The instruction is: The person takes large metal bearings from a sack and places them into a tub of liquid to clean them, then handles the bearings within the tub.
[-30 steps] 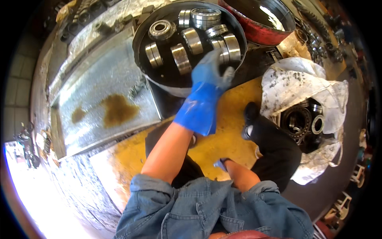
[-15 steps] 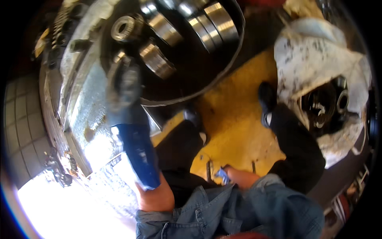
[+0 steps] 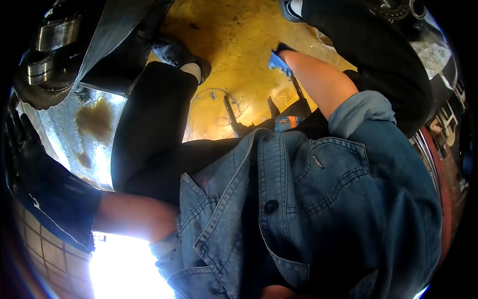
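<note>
My left hand (image 3: 27,149), in a long dark blue rubber glove, reaches out at the left rim of the head view. Its fingers look stretched and apart, and I see nothing held in them. Just beyond it lie a wide shiny metal ring (image 3: 59,34) and a smaller metal ring (image 3: 40,71) in a dark round basin (image 3: 92,60). My right hand (image 3: 280,61) hangs low over the yellow floor between my knees. Only a bit of blue at the wrist and a dark edge show; the fingers are hidden.
A metal sheet (image 3: 107,104) with brown stains lies beside my left leg. Thin dark bars (image 3: 229,110) stand between my legs over the yellow floor (image 3: 219,45). Round metal parts (image 3: 391,7) sit at the top right, near crumpled whitish sheeting (image 3: 430,59).
The view has swung down and back toward my body, so the basin has slid to the upper left. My left hand has moved from beside the basin's rings to the far left.
</note>
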Motion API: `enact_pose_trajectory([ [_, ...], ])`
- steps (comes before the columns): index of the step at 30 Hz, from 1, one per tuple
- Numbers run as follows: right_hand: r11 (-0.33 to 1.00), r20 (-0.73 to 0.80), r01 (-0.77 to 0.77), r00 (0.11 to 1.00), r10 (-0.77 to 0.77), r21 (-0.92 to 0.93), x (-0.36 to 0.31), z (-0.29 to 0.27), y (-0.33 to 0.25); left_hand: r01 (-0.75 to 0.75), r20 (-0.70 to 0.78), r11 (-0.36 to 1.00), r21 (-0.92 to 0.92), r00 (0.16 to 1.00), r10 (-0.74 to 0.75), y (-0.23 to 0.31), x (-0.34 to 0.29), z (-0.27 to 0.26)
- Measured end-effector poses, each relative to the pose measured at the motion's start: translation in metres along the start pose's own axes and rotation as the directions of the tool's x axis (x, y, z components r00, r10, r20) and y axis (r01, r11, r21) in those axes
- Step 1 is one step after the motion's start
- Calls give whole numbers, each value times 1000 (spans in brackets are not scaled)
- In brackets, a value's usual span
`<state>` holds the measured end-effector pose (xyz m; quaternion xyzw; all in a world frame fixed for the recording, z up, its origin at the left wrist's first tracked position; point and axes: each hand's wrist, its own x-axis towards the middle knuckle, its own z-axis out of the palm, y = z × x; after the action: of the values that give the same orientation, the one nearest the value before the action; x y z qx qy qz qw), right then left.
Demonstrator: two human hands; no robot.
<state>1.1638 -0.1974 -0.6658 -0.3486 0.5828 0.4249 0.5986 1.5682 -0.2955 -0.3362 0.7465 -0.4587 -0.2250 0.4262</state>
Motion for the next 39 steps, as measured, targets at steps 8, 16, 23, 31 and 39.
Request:
enact_pose_trajectory([
  [8,923,102,88,993,-54,-375,-34,69,-7,23,30,997,69,999,-26,-4,4,-9],
  [16,875,-58,223,960,-273,-431,0,105,2,49,27,992,117,998,-52,-4,14,-2],
  [23,977,311,51,944,-114,205,-4,105,-18,35,23,993,115,999,-38,5,35,0],
  [31,906,480,-40,857,-186,422,-35,190,-85,57,-5,990,131,998,-57,8,65,-1],
  [39,841,275,309,846,-456,444,8,223,-54,81,-13,980,183,997,-80,39,119,17],
])
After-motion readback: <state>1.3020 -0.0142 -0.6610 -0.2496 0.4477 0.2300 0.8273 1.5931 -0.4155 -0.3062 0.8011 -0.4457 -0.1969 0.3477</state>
